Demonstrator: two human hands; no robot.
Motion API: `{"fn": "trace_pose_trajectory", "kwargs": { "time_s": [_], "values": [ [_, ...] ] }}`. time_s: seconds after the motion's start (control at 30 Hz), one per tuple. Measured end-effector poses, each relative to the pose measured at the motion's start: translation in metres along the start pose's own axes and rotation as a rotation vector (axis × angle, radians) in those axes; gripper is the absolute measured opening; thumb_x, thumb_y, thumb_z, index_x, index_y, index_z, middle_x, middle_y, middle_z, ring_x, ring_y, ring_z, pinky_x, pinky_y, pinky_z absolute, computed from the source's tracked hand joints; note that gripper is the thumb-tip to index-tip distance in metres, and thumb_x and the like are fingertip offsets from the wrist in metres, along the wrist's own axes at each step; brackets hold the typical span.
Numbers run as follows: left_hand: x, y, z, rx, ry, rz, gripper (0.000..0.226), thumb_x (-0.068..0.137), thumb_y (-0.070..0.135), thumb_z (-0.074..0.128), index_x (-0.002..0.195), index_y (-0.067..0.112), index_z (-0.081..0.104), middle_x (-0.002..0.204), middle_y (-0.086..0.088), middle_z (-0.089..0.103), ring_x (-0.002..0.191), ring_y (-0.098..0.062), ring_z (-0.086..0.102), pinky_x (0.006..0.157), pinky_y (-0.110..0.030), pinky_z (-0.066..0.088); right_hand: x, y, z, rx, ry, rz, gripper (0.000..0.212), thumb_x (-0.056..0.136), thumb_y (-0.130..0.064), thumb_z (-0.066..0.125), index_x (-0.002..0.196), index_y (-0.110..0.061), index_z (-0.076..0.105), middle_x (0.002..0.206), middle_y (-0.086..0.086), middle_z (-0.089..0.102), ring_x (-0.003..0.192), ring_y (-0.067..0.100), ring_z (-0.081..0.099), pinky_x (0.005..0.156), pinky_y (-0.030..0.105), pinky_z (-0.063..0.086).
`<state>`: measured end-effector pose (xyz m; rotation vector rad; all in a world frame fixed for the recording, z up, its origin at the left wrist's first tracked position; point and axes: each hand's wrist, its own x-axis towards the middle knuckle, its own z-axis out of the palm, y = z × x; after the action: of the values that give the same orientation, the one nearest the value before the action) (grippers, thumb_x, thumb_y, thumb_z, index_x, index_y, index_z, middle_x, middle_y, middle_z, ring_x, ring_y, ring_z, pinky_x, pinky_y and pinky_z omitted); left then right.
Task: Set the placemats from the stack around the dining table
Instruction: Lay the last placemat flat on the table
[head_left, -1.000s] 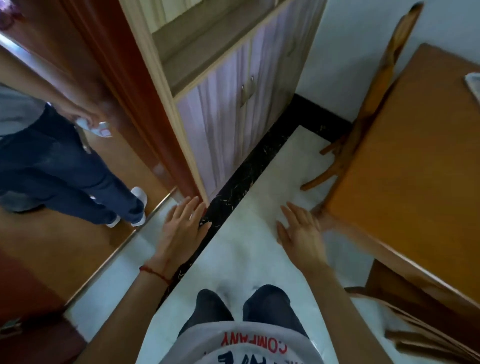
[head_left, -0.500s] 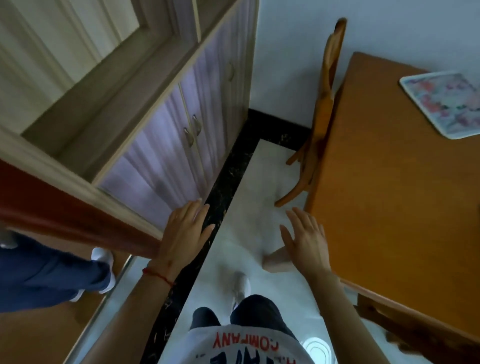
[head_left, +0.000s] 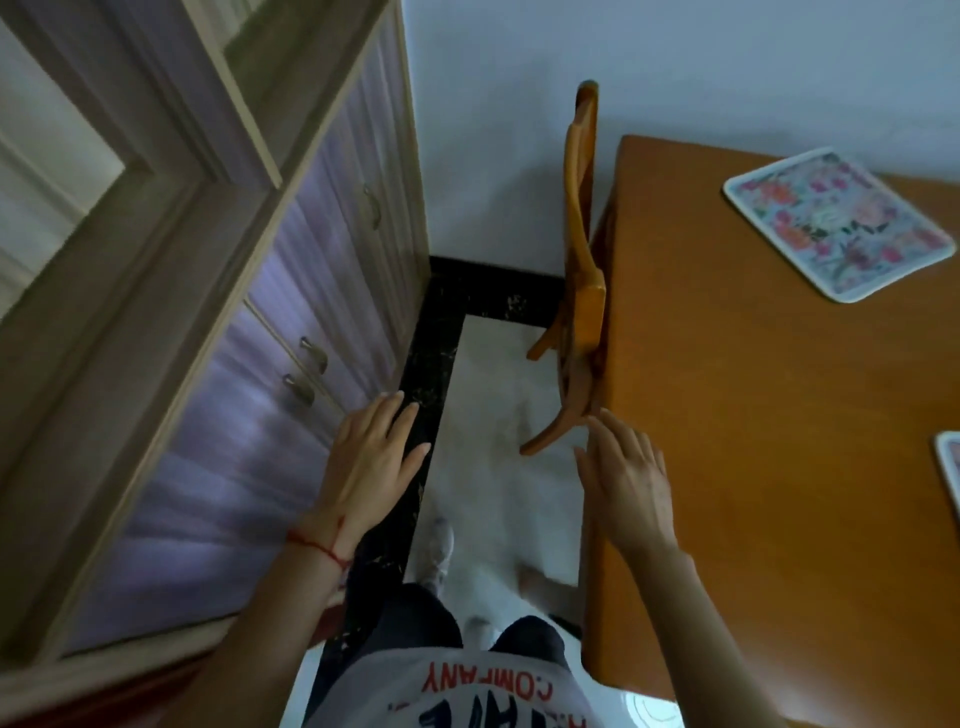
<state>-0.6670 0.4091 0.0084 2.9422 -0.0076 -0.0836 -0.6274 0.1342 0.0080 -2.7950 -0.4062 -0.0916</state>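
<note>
Both hands are empty and held out flat, fingers spread loosely: the left hand (head_left: 371, 467) hovers at centre left of the frame over the dark floor border beside the cabinet (head_left: 291, 332), and the right hand (head_left: 626, 480) sits at centre right, just beside the near corner edge of the table (head_left: 727, 415). Whether the right fingertips touch the chair (head_left: 579, 270) leg in front of them cannot be told.

No placemat is being carried, so the step in hand reads as a walk between placements, along the aisle between cabinet and table. One floral placemat (head_left: 836, 223) already lies flat on the table at the upper right of the frame. It is close to square with rounded corners, so its long axis is hard to pick out; it sits turned diagonally in the picture, one corner aimed toward the lower right and its left corner toward the chair. A second placemat (head_left: 948, 467) shows only as a sliver at the right edge, too cropped to judge its heading.

The stack itself is not in view. The next move probably calls for reaching that stack, peeling a single mat off the top, and laying it flat and squared to a table edge at an unfilled seat, likely the one by the chair.
</note>
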Motion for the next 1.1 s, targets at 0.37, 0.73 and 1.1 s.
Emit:
{"fn": "trace_pose_trajectory", "kwargs": {
  "time_s": [0.37,0.73,1.1],
  "values": [
    [0.169,-0.022,-0.019,-0.010,-0.022,0.233,0.071,0.096,0.049,0.012,0.118,0.001,0.059,0.123,-0.019,0.059,0.114,-0.036,0.056,0.088,-0.048,0.048,0.090,0.018,0.001,-0.026,0.110,0.301,0.045,0.092,-0.035,0.040,0.121,-0.005,0.056,0.126,0.016,0.057,0.114,0.034,0.054,0.093,0.045,0.044],
    [0.286,-0.029,-0.018,-0.042,-0.039,0.249,0.053,0.088,0.039,0.036,0.115,0.000,0.059,0.122,-0.022,0.059,0.114,-0.038,0.055,0.088,-0.053,0.049,0.196,0.046,-0.001,-0.046,0.126,0.379,0.048,0.092,-0.037,0.037,0.122,-0.005,0.056,0.127,0.016,0.057,0.117,0.033,0.053,0.094,0.046,0.043],
    [0.386,-0.027,-0.033,-0.043,-0.056,0.209,0.066,0.096,0.047,0.018,0.118,0.000,0.058,0.123,-0.021,0.059,0.115,-0.036,0.055,0.091,-0.051,0.048,0.308,0.073,-0.001,-0.019,0.105,0.334,0.042,0.093,-0.033,0.044,0.125,-0.008,0.054,0.129,0.014,0.055,0.119,0.031,0.051,0.096,0.043,0.040]
  ]
}}
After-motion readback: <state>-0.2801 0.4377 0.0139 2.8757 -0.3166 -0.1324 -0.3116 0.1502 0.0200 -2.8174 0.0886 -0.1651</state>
